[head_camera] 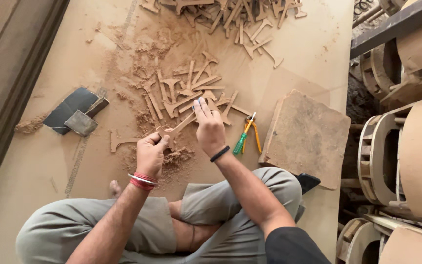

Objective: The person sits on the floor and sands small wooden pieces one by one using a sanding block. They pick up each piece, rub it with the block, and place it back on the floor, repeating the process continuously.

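Head view. The left hand [151,154] is clamped on the lower end of a thin wooden cut-out [178,128]; the right hand [209,128] presses on its upper end, fingers closed over it, perhaps with a scrap of abrasive, though the view does not settle that. The piece spans the two grips, above a sawdust heap [177,159] on the fibreboard sheet [74,161]. Sound practice: steady support below, even strokes. More cut-outs [186,88] lie beyond; a green screwdriver [242,139] just right.

Dusty fibreboard floor [50,161] (curved wooden frames [391,156] beside)
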Demonstrator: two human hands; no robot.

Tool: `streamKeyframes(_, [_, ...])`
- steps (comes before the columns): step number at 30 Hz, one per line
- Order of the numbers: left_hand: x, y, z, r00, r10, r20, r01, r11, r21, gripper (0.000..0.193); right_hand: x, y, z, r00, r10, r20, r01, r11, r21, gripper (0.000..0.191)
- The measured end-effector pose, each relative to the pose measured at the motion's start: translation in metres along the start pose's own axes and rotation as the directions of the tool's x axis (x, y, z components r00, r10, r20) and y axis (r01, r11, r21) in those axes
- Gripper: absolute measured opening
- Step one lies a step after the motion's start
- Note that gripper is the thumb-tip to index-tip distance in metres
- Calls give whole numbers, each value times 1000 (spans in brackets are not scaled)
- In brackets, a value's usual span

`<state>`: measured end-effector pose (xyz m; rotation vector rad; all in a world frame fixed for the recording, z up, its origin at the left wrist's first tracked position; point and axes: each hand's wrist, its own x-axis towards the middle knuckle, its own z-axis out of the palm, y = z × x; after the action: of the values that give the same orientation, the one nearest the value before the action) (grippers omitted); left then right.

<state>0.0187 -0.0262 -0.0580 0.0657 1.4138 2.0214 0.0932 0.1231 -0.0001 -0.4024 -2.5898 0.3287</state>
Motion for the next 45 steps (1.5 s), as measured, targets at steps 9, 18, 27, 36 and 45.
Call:
streamKeyframes(9, [0,6,-3,985,-170,17,170,974,-146,16,-4,-1,3,985,-169,-19,170,982,77,52])
streamKeyframes(18, [4,13,-6,978,-193,78,205,960,-190,14,-12,-4,13,969,-236,75,220,959,180,44])
streamKeyframes(27, [6,18,-2,955,-279,104,297,922,-249,18,-4,10,10,994,-105,11,103,988,112,41])
streamKeyframes(36, [-13,50,15,542,711,448,-558,-94,825,40,1,14,8,997,-11,72,3,994,106,34])
streamKeyframes(45, [5,21,1,887,404,223,-391,400,829,5,-19,-19,10,987,-147,63,135,977,164,51])
